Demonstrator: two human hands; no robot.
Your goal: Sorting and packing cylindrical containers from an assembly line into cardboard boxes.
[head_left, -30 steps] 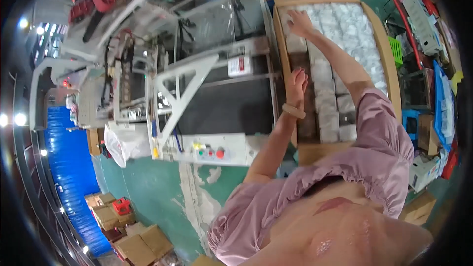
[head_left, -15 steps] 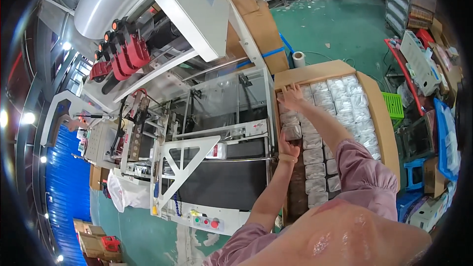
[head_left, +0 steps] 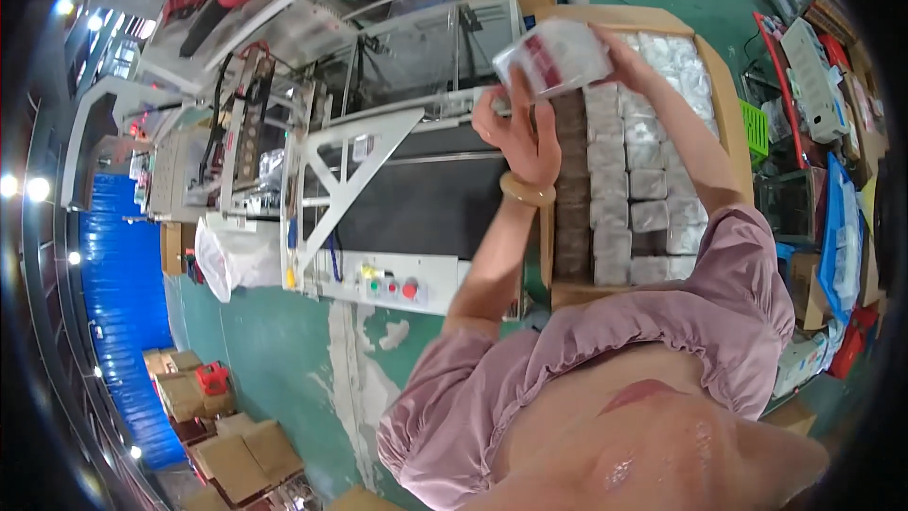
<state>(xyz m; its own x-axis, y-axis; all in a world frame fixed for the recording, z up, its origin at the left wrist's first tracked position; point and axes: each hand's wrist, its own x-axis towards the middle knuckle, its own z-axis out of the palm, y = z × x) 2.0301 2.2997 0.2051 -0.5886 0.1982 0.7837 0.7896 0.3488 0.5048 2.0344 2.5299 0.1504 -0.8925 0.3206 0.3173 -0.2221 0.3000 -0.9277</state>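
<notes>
A row of plastic-wrapped packs with a dark red patch [head_left: 553, 59] is held up at the box's far left corner. My right hand [head_left: 621, 59] grips its right end. At its left end my left hand [head_left: 523, 137], with a bangle on the wrist, has its fingers spread, one fingertip overlapping the wrap; I cannot tell whether it touches. Below lies the open cardboard box [head_left: 726, 104], holding rows of clear-wrapped packs [head_left: 648, 185]. Along the box's left side a brown strip [head_left: 572, 194] shows beside the packs.
To the left stands a white machine with a dark conveyor belt [head_left: 416, 203], a triangular white bracket [head_left: 350, 166] and a button panel [head_left: 392, 289]. A green crate [head_left: 753, 131] and a red-edged shelf [head_left: 783, 99] are at right. Cartons [head_left: 246, 459] lie lower left.
Both hands have come up from inside the box, and the wrapped packs are now lifted above it. My left hand has opened its fingers. The whole view has shifted.
</notes>
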